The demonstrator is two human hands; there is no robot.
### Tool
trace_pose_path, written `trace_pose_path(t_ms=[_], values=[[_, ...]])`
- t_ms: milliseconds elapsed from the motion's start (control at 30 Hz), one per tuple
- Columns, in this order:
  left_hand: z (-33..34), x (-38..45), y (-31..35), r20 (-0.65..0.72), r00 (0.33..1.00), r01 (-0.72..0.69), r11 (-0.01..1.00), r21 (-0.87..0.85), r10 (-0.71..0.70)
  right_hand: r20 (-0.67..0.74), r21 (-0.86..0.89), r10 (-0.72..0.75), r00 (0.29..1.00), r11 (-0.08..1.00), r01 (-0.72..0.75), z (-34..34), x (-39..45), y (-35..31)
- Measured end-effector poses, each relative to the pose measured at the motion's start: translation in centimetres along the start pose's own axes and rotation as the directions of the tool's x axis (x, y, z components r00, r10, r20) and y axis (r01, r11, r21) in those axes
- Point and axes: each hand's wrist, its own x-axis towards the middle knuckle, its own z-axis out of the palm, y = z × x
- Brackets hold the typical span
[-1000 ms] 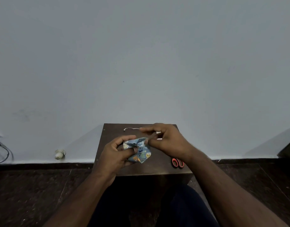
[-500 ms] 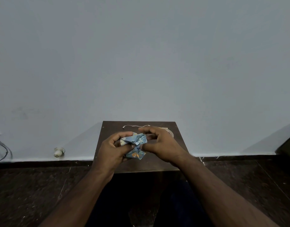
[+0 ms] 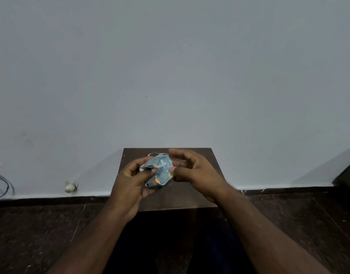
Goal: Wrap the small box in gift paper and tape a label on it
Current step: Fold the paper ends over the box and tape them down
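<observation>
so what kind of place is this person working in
Probably a plain room at home, not a workshop: a small dark wooden table pushed against a bare pale wall, a dark stone-like floor, and loose cables low on the wall at the left.

I can read no words, numbers, brands or signs here. The gift paper (image 3: 159, 171) I hold between my left hand (image 3: 133, 180) and right hand (image 3: 192, 169) carries only a printed pattern of small orange, yellow and white shapes on blue, too small and crumpled to tell whether any lettering is among them. The dark worktop (image 3: 182, 196) under my hands bears no writing that I can see, and the pale wall (image 3: 170, 76) beyond its far edge shows no lettering either.
</observation>
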Motion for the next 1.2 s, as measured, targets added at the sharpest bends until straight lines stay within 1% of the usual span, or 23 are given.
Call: trace_pose_path(t_ms=[33, 67, 167, 300, 400, 433, 467, 500, 533, 567, 600, 767, 867, 967, 1067, 1200], values=[[-0.2, 0.1, 0.1, 0.015, 0.999, 0.034, 0.996, -0.079, -0.033, -0.019, 0.035, -0.009, 1.0, 0.999, 0.01, -0.3, -0.2, 0.1], [-0.3, 0.3, 0.2, 0.038, 0.997, 0.069, 0.985, -0.155, -0.064, -0.044, 0.024, -0.027, 0.999, 0.999, 0.028, -0.5, -0.3, 0.3], [-0.8, 0.5, 0.3, 0.115, 0.986, 0.15, 0.93, -0.336, -0.117, -0.135, -0.122, -0.122, 0.983, 0.987, 0.105, -0.6, -0.6, 0.8], [-1.1, 0.6, 0.1, 0.12, 0.983, 0.179, 0.872, -0.455, -0.139, -0.25, -0.136, -0.214, 0.944, 0.973, 0.185, -0.2, -0.8, 1.0], [-1.2, 0.7, 0.1, 0.112, 0.987, 0.156, 0.847, -0.509, -0.114, -0.315, -0.08, -0.17, 0.934, 0.985, 0.152, 0.0, -1.0, 1.2], [-1.1, 0.7, 0.3, 0.106, 0.989, 0.14, 0.854, -0.502, -0.1, -0.324, -0.047, -0.134, 0.936, 0.991, 0.126, 0.1, -1.0, 1.2], [-1.0, 0.7, 0.4, 0.102, 0.991, 0.123, 0.864, -0.488, -0.083, -0.318, 0.024, -0.09, 0.944, 0.994, 0.102, 0.3, -1.0, 1.3], [-1.0, 0.7, 0.6, 0.098, 0.992, 0.111, 0.873, -0.475, -0.073, -0.298, 0.139, -0.029, 0.954, 0.987, 0.074, 0.5, -1.0, 1.2], [-1.0, 0.7, 0.6, 0.09, 0.994, 0.095, 0.875, -0.474, -0.06, -0.257, 0.261, 0.035, 0.966, 0.965, 0.035, 0.7, -1.0, 1.1], [-1.0, 0.7, 0.6, 0.08, 0.995, 0.083, 0.879, -0.47, -0.051, -0.216, 0.346, 0.081, 0.973, 0.938, -0.001, 0.9, -1.1, 1.0], [-1.0, 0.7, 0.6, 0.065, 0.997, 0.06, 0.891, -0.45, -0.034, -0.193, 0.385, 0.098, 0.976, 0.923, -0.017, 1.0, -1.1, 1.0], [-0.6, 0.4, 0.5, 0.019, 0.999, -0.032, 0.96, -0.278, 0.039, -0.187, 0.372, 0.046, 0.981, 0.928, 0.027, 1.5, -1.1, 1.3], [-0.5, 0.6, 0.2, 0.031, 0.998, -0.055, 0.978, -0.201, 0.063, -0.175, 0.338, -0.006, 0.985, 0.939, 0.066, 1.4, -1.0, 1.7], [-0.3, 0.4, 0.0, 0.057, 0.997, -0.047, 0.983, -0.178, 0.058, -0.194, 0.295, -0.041, 0.98, 0.95, 0.099, 1.4, -0.7, 2.2], [-0.1, 0.2, 0.0, 0.074, 0.996, -0.04, 0.985, -0.168, 0.053, -0.203, 0.271, -0.038, 0.978, 0.958, 0.093, 1.4, -0.6, 2.4], [0.0, 0.0, -0.1, 0.066, 0.995, -0.061, 0.99, -0.131, 0.07, -0.17, 0.302, -0.026, 0.985, 0.95, 0.077, 1.2, -0.5, 2.4]])
